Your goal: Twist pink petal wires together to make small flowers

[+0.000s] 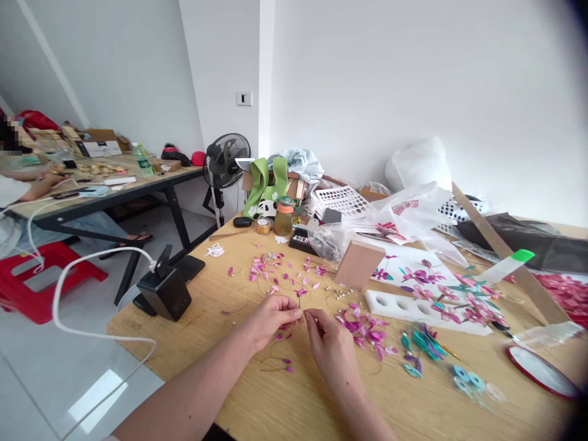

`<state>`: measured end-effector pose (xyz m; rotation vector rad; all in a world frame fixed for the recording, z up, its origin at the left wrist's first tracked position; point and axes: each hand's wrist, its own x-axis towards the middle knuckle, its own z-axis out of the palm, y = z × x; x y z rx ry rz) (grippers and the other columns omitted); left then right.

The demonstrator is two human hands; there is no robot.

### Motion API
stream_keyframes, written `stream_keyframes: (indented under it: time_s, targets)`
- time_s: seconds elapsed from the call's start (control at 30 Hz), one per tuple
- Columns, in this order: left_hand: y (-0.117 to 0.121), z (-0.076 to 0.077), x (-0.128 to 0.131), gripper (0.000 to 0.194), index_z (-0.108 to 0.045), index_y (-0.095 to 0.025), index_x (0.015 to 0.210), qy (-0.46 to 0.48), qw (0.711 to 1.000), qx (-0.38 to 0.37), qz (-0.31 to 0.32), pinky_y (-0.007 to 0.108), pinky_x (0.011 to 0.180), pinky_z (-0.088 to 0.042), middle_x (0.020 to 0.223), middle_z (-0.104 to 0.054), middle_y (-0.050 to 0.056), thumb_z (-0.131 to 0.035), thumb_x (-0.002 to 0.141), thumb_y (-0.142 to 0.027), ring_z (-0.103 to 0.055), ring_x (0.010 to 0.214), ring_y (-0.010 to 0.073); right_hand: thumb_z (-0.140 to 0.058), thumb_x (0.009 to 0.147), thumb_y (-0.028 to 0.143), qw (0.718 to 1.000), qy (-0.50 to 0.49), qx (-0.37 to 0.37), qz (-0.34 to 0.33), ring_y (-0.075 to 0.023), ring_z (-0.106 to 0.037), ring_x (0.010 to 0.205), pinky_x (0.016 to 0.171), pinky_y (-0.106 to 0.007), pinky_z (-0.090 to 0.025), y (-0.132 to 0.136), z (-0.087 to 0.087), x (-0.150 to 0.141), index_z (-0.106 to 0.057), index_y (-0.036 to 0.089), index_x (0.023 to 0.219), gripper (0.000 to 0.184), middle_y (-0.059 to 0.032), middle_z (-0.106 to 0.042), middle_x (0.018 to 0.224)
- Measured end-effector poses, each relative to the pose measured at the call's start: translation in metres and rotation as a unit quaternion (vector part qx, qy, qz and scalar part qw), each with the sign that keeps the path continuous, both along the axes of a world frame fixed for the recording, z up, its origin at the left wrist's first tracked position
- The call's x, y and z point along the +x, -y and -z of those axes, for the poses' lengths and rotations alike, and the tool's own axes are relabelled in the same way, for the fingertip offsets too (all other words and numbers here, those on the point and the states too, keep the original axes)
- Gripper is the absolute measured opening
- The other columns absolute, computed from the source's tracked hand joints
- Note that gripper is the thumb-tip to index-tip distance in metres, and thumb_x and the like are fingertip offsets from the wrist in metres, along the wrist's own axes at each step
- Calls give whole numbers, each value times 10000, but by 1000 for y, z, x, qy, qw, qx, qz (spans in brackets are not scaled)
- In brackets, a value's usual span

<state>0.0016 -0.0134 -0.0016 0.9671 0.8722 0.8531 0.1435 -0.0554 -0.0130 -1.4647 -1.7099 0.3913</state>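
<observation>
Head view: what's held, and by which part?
A small pink flower, stem pinched by the left hand; whether the right hand grips anything is unclear.

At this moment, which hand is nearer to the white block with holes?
Right. The right hand is left of and below the white block in this picture; the left hand is farther left.

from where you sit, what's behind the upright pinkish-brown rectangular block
Left of the block, a crumpled clear plastic bag shows behind; right, a flat white sheet bearing magenta flowers. What the block covers is hidden.
</observation>
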Motion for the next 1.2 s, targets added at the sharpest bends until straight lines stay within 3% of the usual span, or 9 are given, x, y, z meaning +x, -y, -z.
stream_keyframes:
  time_s: [0.27, 0.47, 0.67, 0.9, 1.2]
  targets:
    - [0, 1, 0, 302, -565, -127, 668, -30, 999, 18, 9, 221, 503, -292, 667, -634, 28, -729, 610, -374, -433, 481, 65, -420, 902, 304, 1000, 1, 12, 10, -137, -613, 539, 529, -207, -397, 0, 0, 0, -651, 170, 802, 285, -39, -685, 672]
    - [2, -4, 1, 298, -519, -148, 626, -61, 997, 41, -9, 223, 459, -235, 512, -456, -65, -728, 594, -359, -354, 439, 56, -414, 904, 319, 999, 2, 27, 17, -146, -629, 557, 529, -210, -413, 0, 0, 0, -660, 160, 827, 303, -59, -696, 690]
    - [3, -7, 1, 297, -530, -147, 623, -83, 995, 54, -22, 224, 462, -241, 508, -441, -67, -731, 581, -361, -348, 452, 60, -410, 907, 322, 1000, 1, 26, 16, -145, -619, 544, 520, -212, -408, 1, -2, -1, -652, 164, 818, 303, -56, -693, 687]
    - [2, -6, 1, 281, -536, -148, 635, -66, 997, 34, -3, 225, 453, -255, 639, -641, 27, -716, 584, -358, -408, 440, 62, -410, 908, 312, 1000, -7, 25, 9, -142, -602, 535, 522, -212, -406, 1, -1, 0, -643, 165, 820, 289, -55, -683, 681]
    - [1, -2, 1, 222, -542, -145, 642, -57, 998, 28, -10, 218, 473, -290, 601, -647, 28, -699, 605, -297, -458, 458, 74, -412, 905, 303, 1000, -18, 21, 8, -144, -613, 562, 547, -214, -421, 2, -3, -1, -638, 165, 829, 275, -56, -688, 704]
